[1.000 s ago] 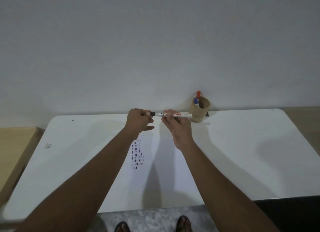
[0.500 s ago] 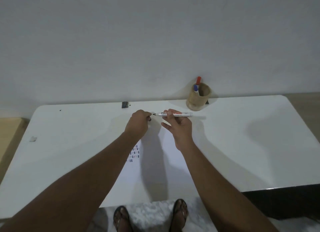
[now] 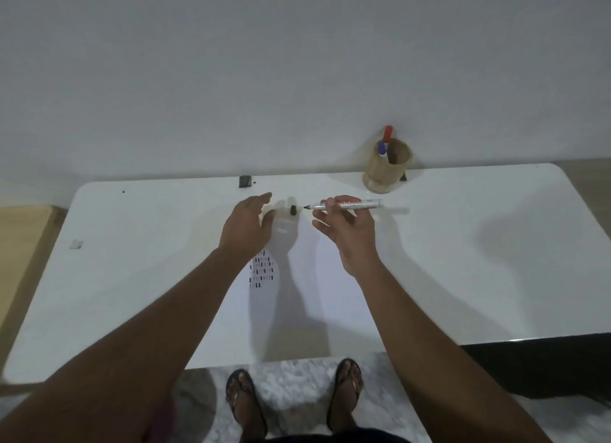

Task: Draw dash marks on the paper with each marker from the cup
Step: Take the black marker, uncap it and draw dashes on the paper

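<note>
My right hand [image 3: 347, 231] holds an uncapped white marker [image 3: 360, 204] level, its black tip pointing left. The marker's black cap [image 3: 293, 210] lies on the table just left of that tip. My left hand [image 3: 248, 227] hovers beside the cap, fingers apart and holding nothing. A sheet of paper [image 3: 324, 277] lies under my hands, with rows of dark and red dash marks [image 3: 262, 270] near its left edge. At the back right stands a tan cup [image 3: 386, 173] with a red marker [image 3: 387, 133] and a blue marker [image 3: 382, 148] in it.
The white table [image 3: 479, 260] stands against a grey wall. A small black object [image 3: 244, 180] lies at the table's back edge, and a scrap of tape [image 3: 76, 244] at the left. A wooden surface [image 3: 20, 244] adjoins on the left. My sandalled feet [image 3: 294, 396] show below the front edge.
My left hand pulled the cap off the marker, let it go on the table and opened. The view tilted down, showing more table and my feet.
</note>
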